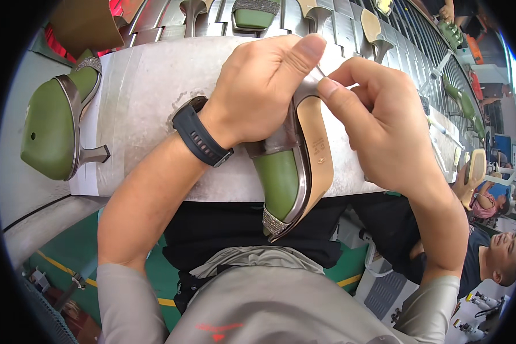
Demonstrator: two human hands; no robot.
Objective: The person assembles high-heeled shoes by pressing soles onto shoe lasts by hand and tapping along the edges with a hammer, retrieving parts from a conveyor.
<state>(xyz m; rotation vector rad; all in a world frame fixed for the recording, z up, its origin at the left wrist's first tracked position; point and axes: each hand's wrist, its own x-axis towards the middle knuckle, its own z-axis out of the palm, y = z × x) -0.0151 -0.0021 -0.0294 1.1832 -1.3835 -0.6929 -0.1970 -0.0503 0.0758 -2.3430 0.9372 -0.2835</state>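
Note:
A high-heeled shoe (320,143) with a tan sole, metallic grey edging and a sparkly toe band lies on its side over the table's near edge, toe toward me. A green shoe last (278,182) fills it. My left hand (264,86) is wrapped round the shoe's back part, thumb up by the heel, and hides much of that end. Close by, my right hand (378,109) pinches thumb and forefinger together at the heel. A thin greyish sliver shows between the two hands; what it is I cannot make out.
Another shoe on a green last (49,129) stands at the left of the pale worktable (137,109). Beyond runs a slatted metal conveyor (338,34) with several shoes and heels. A person (493,255) is at the right, and more people work farther along the line.

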